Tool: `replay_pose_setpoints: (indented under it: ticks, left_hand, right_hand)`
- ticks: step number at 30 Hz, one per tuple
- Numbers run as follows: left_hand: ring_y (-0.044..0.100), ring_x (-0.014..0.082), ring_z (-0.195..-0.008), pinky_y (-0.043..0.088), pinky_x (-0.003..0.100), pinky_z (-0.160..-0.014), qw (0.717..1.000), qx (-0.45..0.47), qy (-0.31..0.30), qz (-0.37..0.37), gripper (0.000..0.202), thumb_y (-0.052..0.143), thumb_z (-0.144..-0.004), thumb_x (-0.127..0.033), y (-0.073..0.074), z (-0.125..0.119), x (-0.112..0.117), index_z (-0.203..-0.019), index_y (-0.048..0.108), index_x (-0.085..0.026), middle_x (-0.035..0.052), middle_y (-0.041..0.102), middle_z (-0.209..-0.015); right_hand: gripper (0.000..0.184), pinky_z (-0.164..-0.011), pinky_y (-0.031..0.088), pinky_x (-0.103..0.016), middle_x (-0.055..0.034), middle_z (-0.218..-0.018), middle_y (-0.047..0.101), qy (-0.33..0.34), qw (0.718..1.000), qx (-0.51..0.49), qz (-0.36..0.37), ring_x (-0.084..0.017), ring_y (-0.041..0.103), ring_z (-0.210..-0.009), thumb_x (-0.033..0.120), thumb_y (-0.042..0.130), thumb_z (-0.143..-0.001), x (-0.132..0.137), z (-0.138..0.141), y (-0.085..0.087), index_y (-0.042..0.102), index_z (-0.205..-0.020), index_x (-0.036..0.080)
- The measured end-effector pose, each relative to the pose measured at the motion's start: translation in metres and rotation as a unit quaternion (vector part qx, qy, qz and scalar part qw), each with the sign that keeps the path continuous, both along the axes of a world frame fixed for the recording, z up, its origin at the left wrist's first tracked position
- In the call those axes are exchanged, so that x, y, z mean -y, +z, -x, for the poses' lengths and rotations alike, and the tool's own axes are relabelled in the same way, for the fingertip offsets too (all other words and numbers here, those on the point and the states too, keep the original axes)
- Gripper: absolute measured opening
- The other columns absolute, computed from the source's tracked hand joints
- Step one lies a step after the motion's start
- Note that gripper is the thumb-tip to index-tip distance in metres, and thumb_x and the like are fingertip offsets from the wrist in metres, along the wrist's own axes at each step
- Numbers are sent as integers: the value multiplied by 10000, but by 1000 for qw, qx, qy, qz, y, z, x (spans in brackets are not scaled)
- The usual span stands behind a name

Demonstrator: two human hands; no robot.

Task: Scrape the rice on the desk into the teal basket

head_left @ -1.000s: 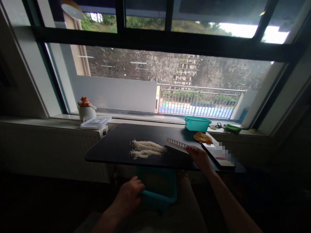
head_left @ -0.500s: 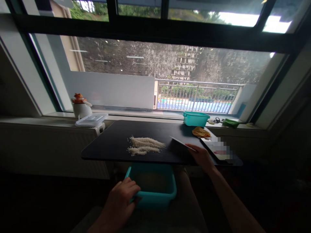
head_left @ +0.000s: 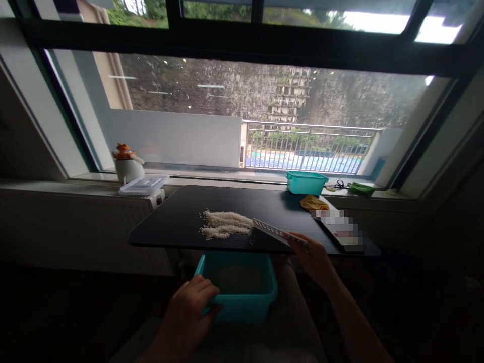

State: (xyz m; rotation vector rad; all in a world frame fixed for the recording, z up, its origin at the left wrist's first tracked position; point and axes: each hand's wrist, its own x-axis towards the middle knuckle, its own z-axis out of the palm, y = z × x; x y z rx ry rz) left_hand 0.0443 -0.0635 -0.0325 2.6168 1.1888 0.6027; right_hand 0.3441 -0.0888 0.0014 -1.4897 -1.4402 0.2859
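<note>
A pile of white rice (head_left: 226, 224) lies on the black table (head_left: 181, 222) near its front edge. My right hand (head_left: 313, 257) is closed on a flat white card (head_left: 274, 232), whose far edge touches the table just right of the rice. My left hand (head_left: 191, 307) grips the near left rim of a teal tub (head_left: 242, 302) held below the table's front edge, under the rice.
A second teal tub (head_left: 305, 182) and a yellow cloth (head_left: 313, 202) sit at the table's back right, beside a flat printed box (head_left: 340, 229). A white jar with an orange top (head_left: 126, 164) and a clear lidded container (head_left: 143, 185) stand on the window sill.
The card has moved left and down to the right edge of the rice. The teal tub has come out further from under the table toward me.
</note>
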Motion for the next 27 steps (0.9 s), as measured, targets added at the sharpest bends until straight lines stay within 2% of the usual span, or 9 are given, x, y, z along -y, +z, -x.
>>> replay_pose_setpoints:
  ticks: [3,8,14,21,27]
  left_hand:
    - [594,195,-781,433,302,-684,1000,10,0,-10,66,577,-791,-203,-1,1,1,-781,642,-203,12,655,-778]
    - [603,203,-766,446,306,-673,999,26,-4,-40,52,598,-769,-185,0,2,1,-763,645,-204,6,660,-746]
    - [611,201,-741,459,300,-651,998,27,-16,-56,42,608,-770,-179,1,4,2,-744,634,-200,4,653,-722]
    - [616,202,-738,476,300,-639,996,43,-25,-77,34,614,-769,-176,-4,5,3,-763,636,-202,9,651,-721]
    - [625,199,-720,498,298,-636,994,54,-34,-92,20,632,-766,-204,-3,7,4,-750,641,-195,16,656,-716]
  right_hand:
    - [269,-717,527,-311,-51,-913,735,28,1000,-2,8,-239,674,-835,349,537,-859,3,3,-2,699,-997,184]
    - [272,-688,512,-299,-59,-864,730,17,1000,-24,-7,-235,664,-798,356,561,-838,-1,10,1,702,-970,164]
    - [259,-612,480,-260,-31,-796,704,46,998,-45,10,-194,635,-708,360,550,-847,0,19,-1,700,-966,186]
    - [278,-613,454,-247,-26,-779,675,-6,998,-57,9,-173,597,-684,388,550,-850,23,17,-4,680,-972,176]
    - [273,-533,427,-226,-6,-707,644,-1,998,-59,34,-149,555,-604,413,552,-844,30,26,-1,669,-936,185]
